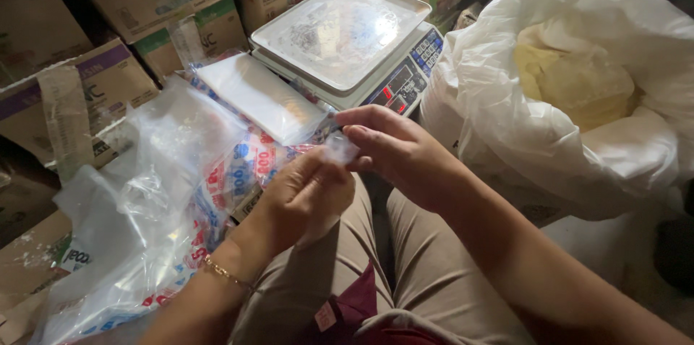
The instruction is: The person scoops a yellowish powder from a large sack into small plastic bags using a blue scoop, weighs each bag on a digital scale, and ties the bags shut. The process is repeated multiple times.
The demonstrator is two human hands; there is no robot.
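Note:
My left hand (307,197) and my right hand (394,150) meet over my lap, both pinching a small clear plastic bag (338,148) between thumbs and fingers. A thin gold bracelet (225,273) sits on my left wrist. Just beyond the hands stands a digital weighing scale (405,81) with an empty shiny metal tray (340,27). A flat stack of clear plastic bags (264,96) lies left of the scale, close to my left hand.
A big white sack (506,121) lined with plastic holds a pale yellow mass (578,78) at the right. Loose printed and clear plastic bags (144,200) pile at the left. Cardboard boxes (108,78) stack behind them.

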